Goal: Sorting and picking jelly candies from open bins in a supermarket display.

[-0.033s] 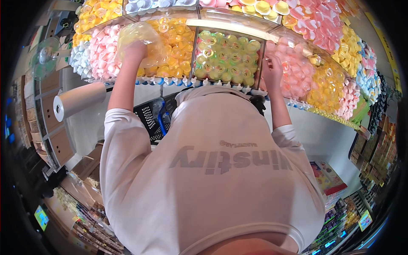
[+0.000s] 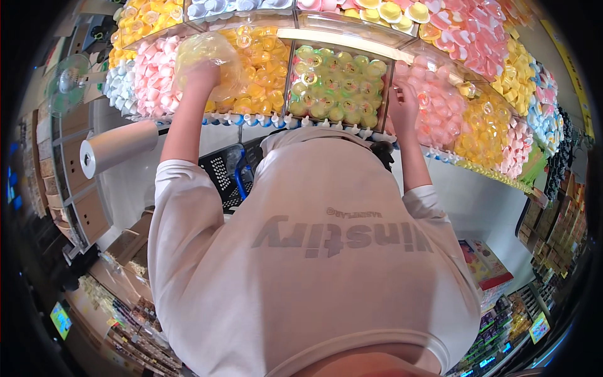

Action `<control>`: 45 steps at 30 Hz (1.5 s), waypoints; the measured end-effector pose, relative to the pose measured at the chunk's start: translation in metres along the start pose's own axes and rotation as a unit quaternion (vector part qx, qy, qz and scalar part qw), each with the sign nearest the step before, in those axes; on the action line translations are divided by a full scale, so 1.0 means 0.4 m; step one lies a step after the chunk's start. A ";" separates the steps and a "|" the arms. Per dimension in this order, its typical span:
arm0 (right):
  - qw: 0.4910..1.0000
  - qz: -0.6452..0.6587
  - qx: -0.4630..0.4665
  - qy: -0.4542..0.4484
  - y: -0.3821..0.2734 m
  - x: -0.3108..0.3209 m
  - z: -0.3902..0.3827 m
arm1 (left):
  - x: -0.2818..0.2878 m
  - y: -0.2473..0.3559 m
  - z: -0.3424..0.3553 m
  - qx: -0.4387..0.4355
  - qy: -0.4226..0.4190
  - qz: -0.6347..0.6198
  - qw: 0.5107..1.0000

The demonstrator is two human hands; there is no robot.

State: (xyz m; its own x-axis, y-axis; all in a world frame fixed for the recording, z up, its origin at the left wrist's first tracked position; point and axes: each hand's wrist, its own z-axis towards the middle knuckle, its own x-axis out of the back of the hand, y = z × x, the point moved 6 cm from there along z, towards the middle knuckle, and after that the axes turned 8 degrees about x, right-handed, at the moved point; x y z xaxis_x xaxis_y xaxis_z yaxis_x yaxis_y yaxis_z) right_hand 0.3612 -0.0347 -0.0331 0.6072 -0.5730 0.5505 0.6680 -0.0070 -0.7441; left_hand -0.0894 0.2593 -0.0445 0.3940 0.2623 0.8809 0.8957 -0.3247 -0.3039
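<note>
My left hand (image 2: 202, 78) is raised over the bins at the left, closed on a thin clear plastic bag (image 2: 217, 56). The bag billows around the hand and hides most of its fingers. Under it are pink-and-white sweets (image 2: 156, 81) and orange jelly cups (image 2: 260, 69). My right hand (image 2: 404, 103) is by the right wall of a square bin of green jelly cups (image 2: 337, 85), at the edge of pink jelly cups (image 2: 436, 103). Its fingers are bent but apart, and nothing shows in them; the palm side is partly hidden.
A raised back row holds yellow (image 2: 147, 19) and pink sweets (image 2: 465, 38) behind clear dividers. A roll of plastic bags (image 2: 119, 147) sticks out at the left. Below the display's front edge stands a black shopping basket (image 2: 220, 173) with a blue handle. A fan (image 2: 68, 85) stands far left.
</note>
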 end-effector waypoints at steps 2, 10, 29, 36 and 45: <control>1.000 0.005 0.003 -0.008 -0.016 -0.005 0.000 | 0.022 0.000 -0.013 -0.007 0.057 -0.012 0.998; 0.999 0.006 0.027 -0.019 -0.005 -0.019 -0.005 | 0.114 -0.097 -0.008 0.134 0.045 -0.068 0.988; 0.988 0.131 -0.071 -0.044 -0.072 -0.073 -0.020 | 0.262 0.157 -0.254 -0.111 -0.164 -0.568 0.799; 0.941 0.220 0.007 -0.259 -0.345 -0.156 0.006 | 0.173 0.516 -0.371 -0.130 -0.262 -0.756 0.585; 0.974 -0.030 0.004 -0.222 -0.120 -0.202 0.082 | 0.054 0.478 -0.355 0.003 -0.249 -0.853 0.459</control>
State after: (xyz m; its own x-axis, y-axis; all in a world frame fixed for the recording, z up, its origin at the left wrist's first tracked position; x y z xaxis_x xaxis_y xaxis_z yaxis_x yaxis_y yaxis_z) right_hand 0.2941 0.0385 -0.0294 0.6921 -0.1599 0.7039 0.7104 -0.0215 -0.7034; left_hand 0.0611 0.0738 -0.0319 -0.8842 0.3056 -0.3532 -0.0123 0.7407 0.6717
